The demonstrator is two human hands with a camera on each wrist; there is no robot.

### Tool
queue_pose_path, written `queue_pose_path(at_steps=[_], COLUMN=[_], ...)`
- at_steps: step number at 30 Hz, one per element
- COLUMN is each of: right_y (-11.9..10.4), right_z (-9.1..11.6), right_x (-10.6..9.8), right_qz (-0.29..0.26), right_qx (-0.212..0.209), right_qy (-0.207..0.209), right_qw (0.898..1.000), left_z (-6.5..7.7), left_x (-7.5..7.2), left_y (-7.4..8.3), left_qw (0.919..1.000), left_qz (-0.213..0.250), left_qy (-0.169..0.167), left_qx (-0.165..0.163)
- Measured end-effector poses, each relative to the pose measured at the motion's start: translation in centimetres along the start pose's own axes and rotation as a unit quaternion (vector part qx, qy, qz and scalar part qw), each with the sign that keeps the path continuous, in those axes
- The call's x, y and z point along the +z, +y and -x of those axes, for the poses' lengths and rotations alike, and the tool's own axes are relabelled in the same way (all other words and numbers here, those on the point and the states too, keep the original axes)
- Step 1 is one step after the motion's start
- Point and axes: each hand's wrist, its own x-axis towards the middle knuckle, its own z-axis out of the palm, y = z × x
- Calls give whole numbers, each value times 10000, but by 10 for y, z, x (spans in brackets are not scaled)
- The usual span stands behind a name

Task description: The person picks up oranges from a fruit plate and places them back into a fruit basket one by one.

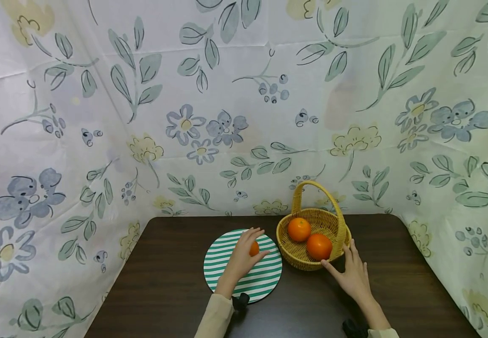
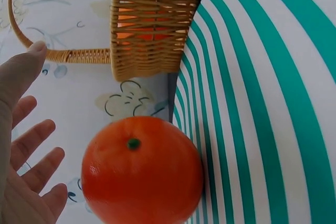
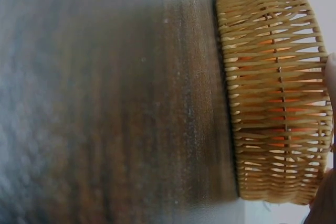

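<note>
On a round green-and-white striped placemat (image 1: 265, 277) sits one orange (image 1: 254, 249), partly hidden in the head view. My left hand (image 1: 244, 257) hovers around it, fingers and thumb spread. The left wrist view shows a gap between those fingers (image 2: 38, 153) and the orange (image 2: 142, 171), its green stem end visible. To the right stands a yellow wicker basket (image 1: 293, 259) with an upright handle, holding two oranges (image 1: 299, 229). My right hand (image 1: 354, 277) touches the basket's right side, thumb on the front rim, fingers extended; the right wrist view catches only its edge beside the wicker wall (image 3: 278, 103).
The dark brown wooden table (image 1: 163, 281) carries the placemat and basket side by side, almost touching. Behind and along the sides hangs a white cloth (image 1: 244, 188) printed with flowers and leaves. The basket handle (image 1: 317, 185) rises above the rim.
</note>
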Motion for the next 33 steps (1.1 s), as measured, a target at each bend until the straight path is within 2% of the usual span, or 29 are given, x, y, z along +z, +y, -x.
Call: queue_pose_path(at_steps=[15,22,33], right_y=[-1,1,3], right_z=[0,-1,-1], right_x=[0,0,2], right_qz=[-55,-51,-37], right_qx=[14,-8,-32], right_qy=[-22,47,102], right_qw=[10000,10000,9999], left_z=[8,12,19], left_x=[-1,-3,0], left_y=[-14,-19,-28], left_qw=[9995,9967,9943], left_qz=[179,450,342], left_qy=[102,-78,-109], left_qx=[-232,-668,-1006])
